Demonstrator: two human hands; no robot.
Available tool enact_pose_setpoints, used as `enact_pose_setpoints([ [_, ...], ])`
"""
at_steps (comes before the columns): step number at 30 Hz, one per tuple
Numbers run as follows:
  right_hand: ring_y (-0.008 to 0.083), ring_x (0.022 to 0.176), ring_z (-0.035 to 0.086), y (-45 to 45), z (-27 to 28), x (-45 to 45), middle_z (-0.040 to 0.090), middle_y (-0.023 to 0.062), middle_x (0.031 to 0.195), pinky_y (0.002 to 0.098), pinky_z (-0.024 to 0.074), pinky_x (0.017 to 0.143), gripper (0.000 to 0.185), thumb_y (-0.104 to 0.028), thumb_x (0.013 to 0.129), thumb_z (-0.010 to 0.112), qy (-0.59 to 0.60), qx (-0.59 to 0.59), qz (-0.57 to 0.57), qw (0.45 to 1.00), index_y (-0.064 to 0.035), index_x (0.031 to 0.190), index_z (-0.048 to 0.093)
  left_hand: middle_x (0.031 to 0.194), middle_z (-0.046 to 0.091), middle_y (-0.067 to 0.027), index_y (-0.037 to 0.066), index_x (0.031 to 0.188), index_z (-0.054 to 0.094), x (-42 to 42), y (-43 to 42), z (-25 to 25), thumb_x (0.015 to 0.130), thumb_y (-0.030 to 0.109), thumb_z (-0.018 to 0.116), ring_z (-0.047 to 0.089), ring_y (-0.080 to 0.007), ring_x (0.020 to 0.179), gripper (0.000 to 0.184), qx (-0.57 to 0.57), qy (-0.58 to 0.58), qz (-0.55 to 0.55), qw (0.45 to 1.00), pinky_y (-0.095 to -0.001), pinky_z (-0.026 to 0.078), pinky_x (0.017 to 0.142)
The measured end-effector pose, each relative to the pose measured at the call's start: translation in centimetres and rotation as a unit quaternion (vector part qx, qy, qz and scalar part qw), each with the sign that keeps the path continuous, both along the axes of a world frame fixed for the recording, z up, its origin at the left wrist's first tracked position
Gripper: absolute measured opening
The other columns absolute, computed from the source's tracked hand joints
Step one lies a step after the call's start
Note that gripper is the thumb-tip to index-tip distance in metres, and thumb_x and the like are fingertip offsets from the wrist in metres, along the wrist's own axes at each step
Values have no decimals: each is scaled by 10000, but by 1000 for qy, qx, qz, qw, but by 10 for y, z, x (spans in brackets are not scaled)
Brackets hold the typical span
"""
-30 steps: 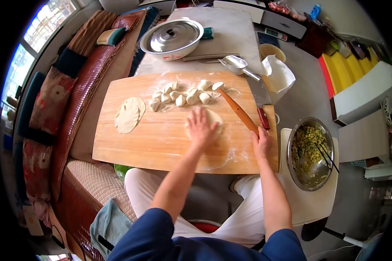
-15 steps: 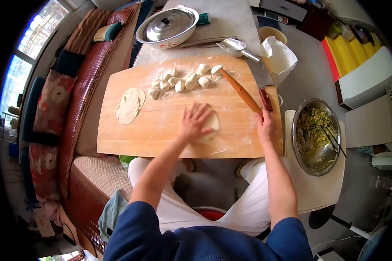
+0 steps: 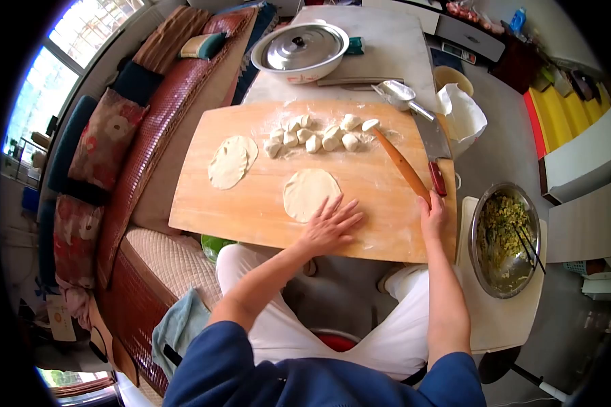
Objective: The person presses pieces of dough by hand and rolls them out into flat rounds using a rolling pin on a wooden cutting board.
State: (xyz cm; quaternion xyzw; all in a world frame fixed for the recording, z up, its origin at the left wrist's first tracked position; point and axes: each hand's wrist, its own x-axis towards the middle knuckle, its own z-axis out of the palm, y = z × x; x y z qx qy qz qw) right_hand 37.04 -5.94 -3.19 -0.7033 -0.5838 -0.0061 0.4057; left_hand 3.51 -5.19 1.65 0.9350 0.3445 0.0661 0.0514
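A flat round dough wrapper [image 3: 310, 193] lies on the wooden board [image 3: 251, 220]. My left hand [image 3: 330, 227] is spread flat at its lower right edge, fingertips touching or just over the dough. In my right hand [image 3: 434, 216] is the lower end of a tapered wooden rolling pin [image 3: 402, 161], its far tip beside the small dough pieces. Several floured dough pieces [image 3: 313, 143] lie in a cluster at the back of the board. To the left sit overlapping rolled wrappers [image 3: 231, 165].
A cleaver with a red handle [image 3: 436, 178] and a metal scoop [image 3: 402, 95] lie at the board's right edge. A steel bowl of chopped filling [image 3: 506, 237] with chopsticks stands on the right. Behind the board is a lidded basin [image 3: 300, 53].
My left hand has slid off the dough wrapper toward its lower right, uncovering the round. My right hand still holds the rolling pin. The whole view has shifted slightly.
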Motion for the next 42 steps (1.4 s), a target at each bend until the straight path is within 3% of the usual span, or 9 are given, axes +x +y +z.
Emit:
enact_pose_setpoints([
  [1,375,1009,635,1,-1,0,684,173,1104,451,506,846,392,-310,894,717,-8,21,0,1000,-11,1139,648,1643,241,-48,249,1549,346,-16,7,6,922,514,565,174,-316,1521,715,14,17,-13,1000,-537,137,1220],
  [4,365,998,635,-3,0,-4,689,164,1084,454,504,842,388,-315,898,711,-11,-7,-13,1000,-11,1131,653,1643,228,-88,215,1562,312,-46,46,-17,928,505,564,177,-334,1516,741,11,-70,251,965,-535,139,1218],
  [7,358,994,633,-2,3,-5,690,158,1083,451,502,849,377,-313,899,709,-13,-2,-15,1000,-16,1126,659,1640,219,-124,181,1568,288,-33,63,-15,931,517,559,180,-360,1509,770,-31,-14,306,952,-547,144,1212],
  [12,350,1004,628,-2,11,-2,694,145,1077,439,502,861,368,-296,874,727,-33,7,29,999,-31,1122,667,1647,212,-78,169,1562,294,-7,78,-16,861,622,604,132,-362,1521,891,-30,26,34,999,-560,118,1223],
  [19,284,1003,625,-45,53,-34,690,91,1023,415,474,890,343,-316,816,757,-77,-130,248,957,-101,1077,697,1639,229,-89,133,1560,290,-43,16,7,865,609,572,158,-369,1513,888,-22,-59,97,993,-548,132,1221],
  [27,281,1214,499,35,60,-49,590,55,1270,462,352,1049,315,-361,827,744,-170,-133,148,965,-210,1103,714,1637,238,-64,119,1567,259,-29,77,-20,863,542,629,168,-338,1516,900,-19,-44,221,974,-538,174,1212],
  [30,300,1288,448,32,39,-41,569,60,1324,484,326,1085,333,-367,834,742,-137,-117,153,972,-220,1132,715,1638,238,-58,128,1570,254,-27,77,-11,869,547,627,167,-360,1512,898,-8,12,197,980,-553,169,1210],
  [36,329,1328,445,-18,39,-42,587,24,1349,511,309,1106,314,-356,830,749,-142,-93,218,961,-231,1117,732,1645,236,-38,140,1567,283,-51,-16,5,881,556,597,159,-368,1515,862,-93,-4,136,986,-584,136,1205],
  [42,315,1357,427,81,26,-62,579,15,1384,515,298,1113,288,-401,875,685,-158,-126,157,967,-251,1117,733,1642,239,-38,139,1562,291,-42,106,-16,908,592,564,173,-363,1511,841,-24,-34,353,935,-578,175,1199],
])
